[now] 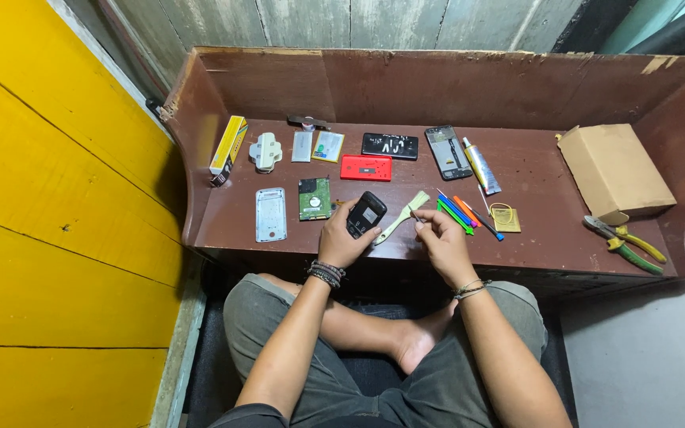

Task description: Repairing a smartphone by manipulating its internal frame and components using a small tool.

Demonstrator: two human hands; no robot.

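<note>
At the far left of the frame a yellow wall (pixel 49 198) runs alongside a dark red bench (pixel 533 170) with raised sides. On the bench's left end lies a yellow box (pixel 228 145), then a cream plastic part (pixel 265 150), and below it a silver phone cover (pixel 270 214). Just right of that sits a green circuit board (pixel 314 198), with a small grey cell (pixel 302 146) and a flat green-edged piece (pixel 328 146) above it. Near the centre lie a red phone shell (pixel 365 167) and a black panel (pixel 390 146).

Low in the middle, the left hand (pixel 341 238) is closed around a small black phone (pixel 365 214), holding it tilted just above the bench's front edge. Right beside it, the right hand (pixel 440 238) pinches the handle end of a pale brush (pixel 403 217) between its fingertips; the bristles point toward the upper right.

Further right are a phone frame (pixel 448 152), a glue tube (pixel 481 166), coloured pry tools (pixel 461 212), a small yellow square (pixel 506 219), a cardboard box (pixel 614 171), and at the right edge two pliers (pixel 626 242).
</note>
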